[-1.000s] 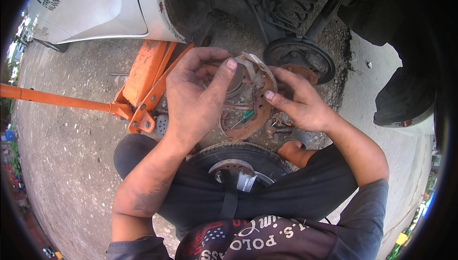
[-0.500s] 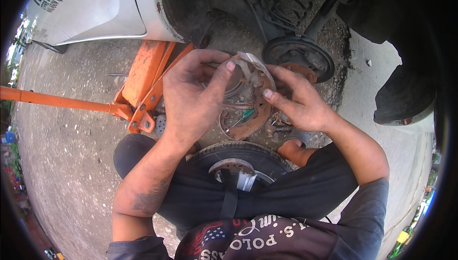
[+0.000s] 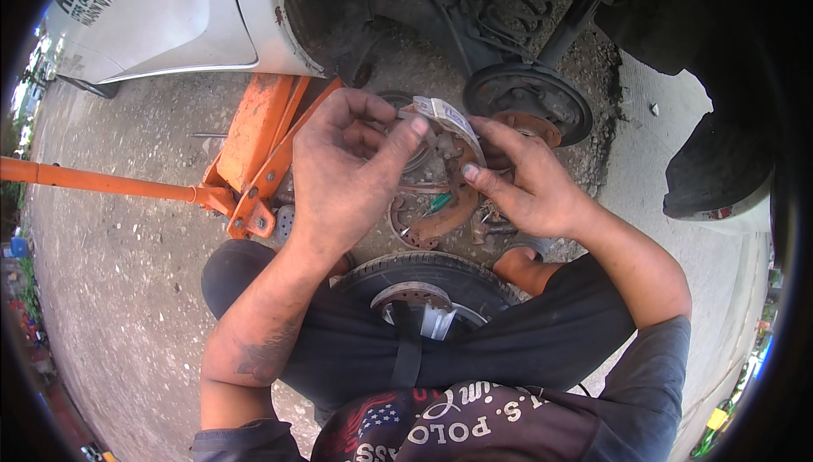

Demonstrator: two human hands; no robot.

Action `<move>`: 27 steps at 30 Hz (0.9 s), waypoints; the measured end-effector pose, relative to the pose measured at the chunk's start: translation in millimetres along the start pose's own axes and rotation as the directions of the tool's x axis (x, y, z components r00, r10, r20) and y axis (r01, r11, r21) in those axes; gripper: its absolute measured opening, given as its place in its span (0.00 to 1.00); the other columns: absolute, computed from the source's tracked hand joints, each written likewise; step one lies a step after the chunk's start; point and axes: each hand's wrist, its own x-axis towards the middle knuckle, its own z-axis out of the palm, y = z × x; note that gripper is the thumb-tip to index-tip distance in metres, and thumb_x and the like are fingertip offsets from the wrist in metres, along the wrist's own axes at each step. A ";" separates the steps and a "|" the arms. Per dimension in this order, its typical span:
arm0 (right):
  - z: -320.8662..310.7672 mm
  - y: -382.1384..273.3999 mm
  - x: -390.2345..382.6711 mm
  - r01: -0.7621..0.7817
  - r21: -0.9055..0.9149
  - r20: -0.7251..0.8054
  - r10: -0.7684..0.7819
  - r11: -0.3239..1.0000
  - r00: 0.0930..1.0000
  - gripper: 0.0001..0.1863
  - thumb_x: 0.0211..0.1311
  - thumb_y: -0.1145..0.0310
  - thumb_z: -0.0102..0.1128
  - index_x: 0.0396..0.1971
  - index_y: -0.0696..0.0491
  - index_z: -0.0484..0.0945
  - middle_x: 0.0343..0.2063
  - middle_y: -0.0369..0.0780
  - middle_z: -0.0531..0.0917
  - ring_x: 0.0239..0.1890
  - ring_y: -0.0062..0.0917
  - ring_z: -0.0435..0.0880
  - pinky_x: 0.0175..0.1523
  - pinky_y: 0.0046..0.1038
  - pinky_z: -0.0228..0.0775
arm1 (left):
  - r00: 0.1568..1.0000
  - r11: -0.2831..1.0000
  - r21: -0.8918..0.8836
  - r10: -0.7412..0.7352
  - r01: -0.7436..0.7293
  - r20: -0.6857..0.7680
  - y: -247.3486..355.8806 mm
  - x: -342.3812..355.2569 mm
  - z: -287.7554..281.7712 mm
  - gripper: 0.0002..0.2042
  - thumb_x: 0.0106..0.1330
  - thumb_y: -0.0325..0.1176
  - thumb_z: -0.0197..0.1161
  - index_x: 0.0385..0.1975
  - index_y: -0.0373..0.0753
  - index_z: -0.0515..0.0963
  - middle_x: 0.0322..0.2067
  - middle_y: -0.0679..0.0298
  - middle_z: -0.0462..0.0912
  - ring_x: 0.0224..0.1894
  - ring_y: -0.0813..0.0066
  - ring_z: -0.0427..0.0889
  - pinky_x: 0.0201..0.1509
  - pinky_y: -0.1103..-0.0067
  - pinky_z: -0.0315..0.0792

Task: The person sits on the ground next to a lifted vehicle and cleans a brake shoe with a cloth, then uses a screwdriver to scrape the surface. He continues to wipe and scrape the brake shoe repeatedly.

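Observation:
Both my hands hold a rusty, crescent-shaped brake shoe in front of me, above the ground. A pale strip with print on it shows along its curved outer face. My left hand is closed at the upper end, thumb and fingers pinching there. Around the right outer side my right hand is closed, with its thumb on the near face and the other fingers partly hidden behind. Below the shoe, a green-handled tool lies among rusty parts, close to a second curved rusty piece.
An orange floor jack stands at the left by the white car body. Ahead on the right are the exposed wheel hub, its dark backing plate and a coil spring. A tyre lies between my legs.
The brake shoe has been turned slightly, so more of its pale, printed outer face shows. My left hand's fingers have shifted a little at its upper end.

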 end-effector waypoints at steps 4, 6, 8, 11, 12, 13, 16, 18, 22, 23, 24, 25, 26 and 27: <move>1.7 3.4 1.3 0.091 -0.162 -0.054 -0.101 0.983 0.993 0.31 0.67 0.63 0.62 0.63 0.68 0.66 0.51 0.57 0.82 0.53 0.44 0.84 0.59 0.38 0.76 | 0.998 0.998 0.035 0.054 -0.055 0.039 -0.4 -1.6 4.7 0.21 0.60 0.27 0.75 0.45 0.29 0.69 0.37 0.58 0.80 0.30 0.85 0.81 0.30 0.88 0.74; 2.5 4.4 2.0 0.109 -0.175 -0.062 -0.122 0.978 0.991 0.31 0.67 0.63 0.62 0.62 0.68 0.67 0.50 0.57 0.82 0.52 0.44 0.85 0.58 0.39 0.77 | 0.999 0.999 0.044 0.017 -0.018 0.036 -0.2 -2.6 7.7 0.23 0.59 0.25 0.75 0.48 0.29 0.67 0.36 0.60 0.80 0.31 0.86 0.80 0.33 0.88 0.76; 2.6 4.4 2.1 0.069 -0.139 -0.038 -0.075 0.988 0.997 0.30 0.68 0.65 0.62 0.63 0.67 0.65 0.51 0.56 0.81 0.53 0.42 0.84 0.57 0.37 0.78 | 0.999 0.998 0.062 0.020 -0.022 0.041 1.0 -2.8 8.1 0.24 0.59 0.24 0.75 0.49 0.28 0.67 0.36 0.59 0.80 0.31 0.86 0.80 0.33 0.88 0.76; 1.3 2.3 1.6 -0.038 -0.043 0.025 0.039 0.998 0.999 0.29 0.69 0.70 0.61 0.65 0.64 0.62 0.53 0.53 0.80 0.55 0.36 0.83 0.56 0.35 0.79 | 0.999 0.997 0.076 0.017 -0.019 0.037 3.3 -3.6 8.4 0.24 0.59 0.24 0.74 0.49 0.28 0.67 0.36 0.59 0.80 0.31 0.86 0.80 0.33 0.89 0.75; 1.2 1.4 1.7 -0.056 -0.021 0.033 0.057 0.998 0.998 0.29 0.69 0.70 0.61 0.65 0.63 0.62 0.52 0.53 0.80 0.55 0.36 0.83 0.56 0.35 0.79 | 0.999 0.997 0.078 0.015 -0.017 0.033 3.9 -4.0 8.7 0.24 0.59 0.24 0.74 0.49 0.28 0.67 0.36 0.59 0.80 0.31 0.86 0.80 0.33 0.89 0.75; 1.0 0.5 1.8 -0.065 0.004 0.040 0.065 0.998 0.997 0.29 0.69 0.70 0.61 0.65 0.63 0.61 0.52 0.52 0.81 0.55 0.36 0.83 0.55 0.35 0.79 | 0.999 0.996 0.091 0.023 -0.026 0.027 4.4 -4.6 9.0 0.23 0.59 0.24 0.74 0.49 0.27 0.67 0.36 0.59 0.80 0.31 0.86 0.80 0.33 0.89 0.75; 1.3 -1.5 2.8 -0.095 0.066 0.061 0.091 0.993 0.994 0.28 0.70 0.70 0.61 0.63 0.63 0.62 0.51 0.51 0.81 0.54 0.34 0.84 0.54 0.34 0.80 | 0.999 0.992 0.121 0.042 -0.043 0.011 4.7 -5.7 9.5 0.23 0.59 0.24 0.74 0.48 0.27 0.68 0.35 0.60 0.80 0.31 0.86 0.80 0.33 0.89 0.75; 1.4 -2.0 3.0 -0.110 0.045 0.058 0.108 0.993 0.992 0.27 0.70 0.70 0.61 0.62 0.63 0.63 0.50 0.50 0.81 0.53 0.33 0.84 0.54 0.33 0.80 | 0.999 0.990 0.132 0.045 -0.046 0.005 4.0 -5.7 9.0 0.22 0.59 0.25 0.75 0.47 0.28 0.68 0.34 0.60 0.80 0.31 0.86 0.80 0.33 0.88 0.75; 2.6 -1.0 2.6 -0.130 0.096 0.058 0.125 0.987 0.990 0.26 0.69 0.70 0.61 0.62 0.62 0.63 0.49 0.48 0.82 0.51 0.30 0.84 0.53 0.31 0.79 | 1.000 0.994 0.109 0.015 -0.017 0.014 1.5 -3.1 6.4 0.22 0.59 0.27 0.76 0.46 0.28 0.70 0.33 0.61 0.81 0.30 0.86 0.80 0.34 0.88 0.76; 2.8 -0.5 2.4 -0.116 0.132 0.056 0.109 0.984 0.992 0.27 0.69 0.68 0.62 0.61 0.64 0.64 0.48 0.50 0.82 0.52 0.33 0.85 0.54 0.33 0.80 | 1.000 0.995 0.098 0.008 -0.010 0.018 0.9 -2.6 5.9 0.21 0.59 0.27 0.76 0.45 0.29 0.70 0.32 0.61 0.82 0.30 0.86 0.80 0.34 0.87 0.76; 3.0 0.0 2.2 -0.105 0.170 0.052 0.098 0.980 0.994 0.28 0.69 0.66 0.63 0.61 0.65 0.64 0.48 0.51 0.83 0.52 0.36 0.85 0.55 0.34 0.80 | 1.000 0.996 0.087 0.002 -0.004 0.022 0.2 -2.1 5.5 0.20 0.59 0.28 0.76 0.44 0.29 0.71 0.31 0.62 0.82 0.30 0.86 0.80 0.34 0.87 0.76; 3.0 0.4 2.0 -0.095 0.207 0.047 0.087 0.974 0.995 0.29 0.69 0.64 0.63 0.60 0.66 0.65 0.47 0.53 0.84 0.52 0.39 0.86 0.56 0.36 0.80 | 0.999 0.998 0.058 -0.019 0.016 0.035 -0.4 -1.7 5.1 0.18 0.60 0.28 0.75 0.42 0.29 0.72 0.31 0.62 0.82 0.30 0.86 0.80 0.34 0.87 0.76; 2.5 0.9 2.2 -0.097 0.203 0.053 0.088 0.974 0.995 0.29 0.69 0.63 0.63 0.60 0.66 0.65 0.47 0.53 0.83 0.52 0.38 0.85 0.56 0.35 0.80 | 0.998 0.999 0.028 -0.038 0.037 0.049 -0.9 -1.4 4.7 0.17 0.61 0.28 0.75 0.41 0.29 0.73 0.31 0.62 0.82 0.29 0.86 0.80 0.34 0.87 0.76; 1.8 1.3 2.5 -0.098 0.200 0.058 0.088 0.975 0.994 0.29 0.69 0.63 0.63 0.60 0.66 0.65 0.48 0.53 0.83 0.53 0.38 0.85 0.57 0.35 0.80 | 0.996 0.998 0.000 -0.058 0.058 0.064 -1.5 -1.2 4.4 0.15 0.62 0.29 0.74 0.40 0.29 0.74 0.30 0.63 0.83 0.29 0.86 0.80 0.34 0.87 0.76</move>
